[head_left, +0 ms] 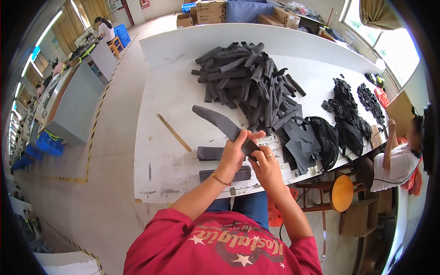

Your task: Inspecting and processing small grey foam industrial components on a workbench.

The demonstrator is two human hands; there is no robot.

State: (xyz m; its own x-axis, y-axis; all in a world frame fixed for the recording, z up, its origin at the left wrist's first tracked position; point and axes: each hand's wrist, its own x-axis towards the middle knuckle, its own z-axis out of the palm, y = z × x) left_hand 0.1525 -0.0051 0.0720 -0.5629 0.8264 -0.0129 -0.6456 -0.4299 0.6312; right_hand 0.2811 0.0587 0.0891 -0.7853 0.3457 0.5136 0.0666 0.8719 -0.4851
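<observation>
Between my hands is a long dark grey fabric strip (219,121), held slantwise above the white table, its free end pointing to the upper left. My left hand (234,153) is closed round its lower part, with the thumb and some fingertips showing. With bent fingers, my right hand (266,166) grips the near end of the same strip; a ring shows on one finger. Under and beside my left wrist lie a dark folded piece (210,153) and a second dark stack (208,176), partly covered by the hand and forearm.
A big heap of grey fabric tubes (252,78) fills the table's far middle. Flat grey panels (300,145) and a black bag (323,137) lie to the right. A thin wooden stick (174,133) lies left. One person (394,165) sits at the right beside an orange-topped stool (343,192).
</observation>
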